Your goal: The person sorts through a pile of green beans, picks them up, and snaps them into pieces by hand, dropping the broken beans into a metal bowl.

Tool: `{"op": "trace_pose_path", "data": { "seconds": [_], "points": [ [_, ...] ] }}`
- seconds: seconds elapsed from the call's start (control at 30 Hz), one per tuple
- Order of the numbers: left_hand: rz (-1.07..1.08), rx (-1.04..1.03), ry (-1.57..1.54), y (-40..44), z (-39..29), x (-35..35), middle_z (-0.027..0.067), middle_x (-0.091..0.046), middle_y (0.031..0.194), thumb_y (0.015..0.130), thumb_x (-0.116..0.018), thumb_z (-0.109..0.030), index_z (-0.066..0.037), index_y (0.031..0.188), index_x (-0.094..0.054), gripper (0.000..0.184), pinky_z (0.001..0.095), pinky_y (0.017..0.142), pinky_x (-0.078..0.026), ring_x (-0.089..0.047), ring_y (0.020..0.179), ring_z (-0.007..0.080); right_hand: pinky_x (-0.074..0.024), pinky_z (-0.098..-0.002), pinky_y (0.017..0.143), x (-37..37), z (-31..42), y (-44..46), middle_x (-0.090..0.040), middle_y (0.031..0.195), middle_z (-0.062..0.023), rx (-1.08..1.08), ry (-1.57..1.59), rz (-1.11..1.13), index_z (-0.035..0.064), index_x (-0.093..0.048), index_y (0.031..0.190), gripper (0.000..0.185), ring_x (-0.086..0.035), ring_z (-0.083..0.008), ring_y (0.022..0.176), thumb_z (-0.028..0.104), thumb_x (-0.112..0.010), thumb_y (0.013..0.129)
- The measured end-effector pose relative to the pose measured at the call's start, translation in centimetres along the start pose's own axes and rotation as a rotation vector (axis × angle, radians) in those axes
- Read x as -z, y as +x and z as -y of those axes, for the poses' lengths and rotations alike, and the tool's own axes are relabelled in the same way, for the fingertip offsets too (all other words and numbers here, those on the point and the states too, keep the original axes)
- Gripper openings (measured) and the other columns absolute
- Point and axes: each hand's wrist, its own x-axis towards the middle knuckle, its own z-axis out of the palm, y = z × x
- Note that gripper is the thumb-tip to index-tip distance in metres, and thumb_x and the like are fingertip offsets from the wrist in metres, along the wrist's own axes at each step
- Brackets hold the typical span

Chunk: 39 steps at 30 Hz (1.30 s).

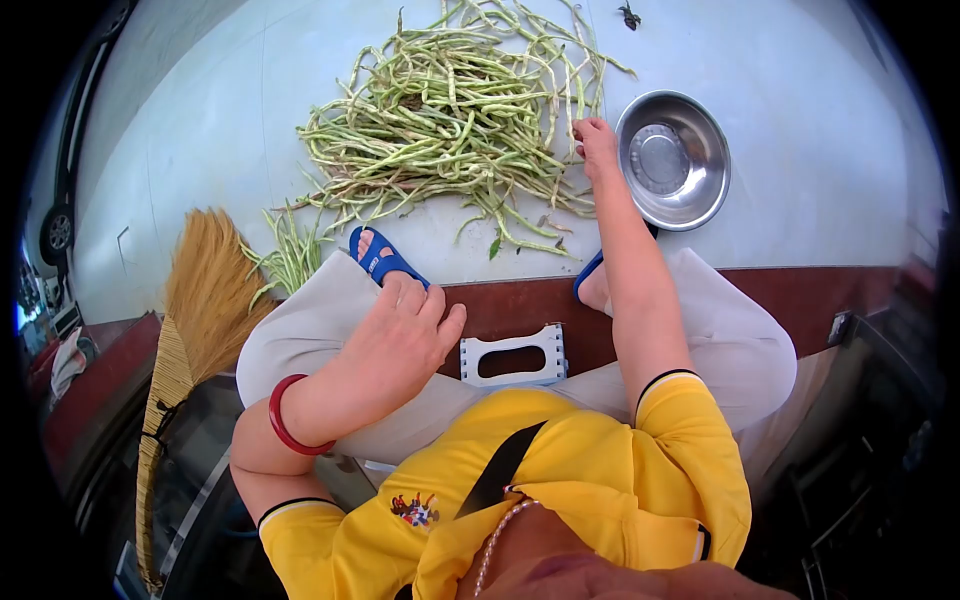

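A big heap of long green beans (430, 130) lies spread on the pale floor in front of me. At its right edge my right hand (597, 150) reaches down, fingers pinched together on the end of a long bean. Right beside that hand stands a shiny steel bowl (705, 165) with nothing visible in it. My left hand (400, 325) hangs over my lap near the left foot, back turned up. Its fingers are loosely bent with the thumb apart, and nothing shows in them. A smaller bunch of long beans (290, 250) lies by my left knee.
A straw broom (200, 285) stands at the left, close to my left arm. Between my legs is a small white-and-blue plastic stool (515, 372). Blue sandals (375, 258) are on my feet. A dark scrap (629, 17) lies at the far edge.
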Motion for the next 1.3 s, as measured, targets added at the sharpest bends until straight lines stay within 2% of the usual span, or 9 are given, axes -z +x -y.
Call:
{"op": "trace_pose_path", "data": {
  "seconds": [0.13,0.37,0.6,0.7,0.77,0.9,1.0,1.07,1.3],
  "points": [
    [-0.02,-0.025,-0.06,-0.1,-0.9,-0.6,0.0077,-0.049,0.084,0.074,-0.058,-0.019,-0.003,0.102,-0.052,0.033,0.0347,0.073,-0.035,-0.047,0.081,0.0214,-0.0438,-0.0248,0.055,0.7,2.5,-2.6,-0.059,0.082,-0.0031,0.03,0.543,0.283,0.0101,-0.045,0.102,0.032,-0.055,-0.0119,0.069,0.004,-0.064,0.077],
    [-0.024,0.091,-0.119,0.3,-0.1,-2.3,0.0088,-0.053,0.088,0.07,-0.068,-0.02,-0.006,0.1,-0.053,0.036,0.0345,0.069,-0.04,-0.053,0.082,0.0224,-0.0465,-0.0266,0.069,-2.6,7.8,-11.8,-0.057,0.088,-0.004,0.251,0.532,0.672,0.0063,-0.049,0.104,0.031,-0.055,-0.0125,0.076,-0.001,-0.06,0.077],
    [-1.013,0.254,-0.133,3.5,4.6,-2.5,0.0101,-0.059,0.099,0.069,-0.064,-0.006,-0.005,0.104,-0.055,0.036,0.0396,0.071,-0.046,-0.056,0.087,0.03,-0.0467,-0.023,0.072,-6.5,9.7,-24.1,-0.06,0.091,-0.0023,0.27,0.192,0.938,0.0018,-0.056,0.105,0.029,-0.057,-0.0087,0.08,0.008,-0.065,0.078],
    [-0.638,0.33,-0.295,2.9,5.4,-3.6,0.0126,-0.06,0.086,0.072,-0.061,-0.006,-0.005,0.095,-0.058,0.023,0.04,0.067,-0.046,-0.057,0.079,0.0315,-0.0473,-0.0239,0.07,-6.2,8.8,-24.7,-0.061,0.088,-0.0029,0.214,0.271,0.991,0.0015,-0.057,0.104,0.025,-0.057,-0.0092,0.076,0.012,-0.062,0.082],
    [-0.734,0.3,-0.351,2.6,4.4,-3.5,0.0141,-0.059,0.075,0.076,-0.059,-0.007,-0.004,0.087,-0.059,0.012,0.0397,0.063,-0.045,-0.057,0.072,0.0328,-0.0475,-0.0243,0.069,-5.5,7.4,-23.3,-0.061,0.085,-0.0031,0.18,0.343,1.013,0.0015,-0.057,0.103,0.023,-0.057,-0.0095,0.074,0.015,-0.06,0.084],
    [-0.85,0.38,-0.454,1.7,4.4,-4.0,0.0129,-0.057,0.072,0.083,-0.056,-0.015,-0.005,0.089,-0.058,0.013,0.0357,0.056,-0.044,-0.056,0.062,0.0272,-0.0461,-0.0251,0.052,-2.1,0.2,-15.3,-0.058,0.073,-0.0025,-0.109,0.547,0.377,0.006,-0.055,0.087,0.02,-0.056,-0.0122,0.061,0.025,-0.059,0.085],
    [-0.824,0.507,-1.064,1.0,4.7,-4.7,-0.0003,-0.048,0.066,0.088,-0.055,-0.021,-0.005,0.1,-0.059,0.021,0.0213,0.051,-0.037,-0.042,0.058,0.0057,-0.0407,-0.0241,0.045,5.2,-6.2,-9.1,-0.052,0.067,-0.0011,-0.236,0.893,-0.197,0.0092,-0.048,0.076,0.026,-0.052,-0.0119,0.054,0.031,-0.058,0.085],
    [-0.844,0.564,-1.192,0.7,3.9,-4.5,-0.0027,-0.047,0.066,0.089,-0.053,-0.023,-0.005,0.101,-0.059,0.022,0.0205,0.051,-0.036,-0.041,0.058,0.0044,-0.0414,-0.0256,0.049,9.4,-7.2,-8.5,-0.051,0.063,-0.0002,-0.223,0.769,-0.42,0.0108,-0.046,0.074,0.028,-0.051,-0.0125,0.056,0.035,-0.053,0.087],
    [-0.795,0.463,-1.582,1.7,2.4,-3.8,-0.0033,-0.043,0.064,0.095,-0.044,-0.022,-0.006,0.098,-0.048,0.017,0.0181,0.051,-0.034,-0.039,0.055,0.004,-0.0419,-0.0273,0.05,13.8,-9.1,-6.2,-0.052,0.065,-0.0001,-0.335,0.786,-0.424,0.0103,-0.049,0.077,0.02,-0.052,-0.0126,0.056,0.026,-0.051,0.089]
  ]
}}
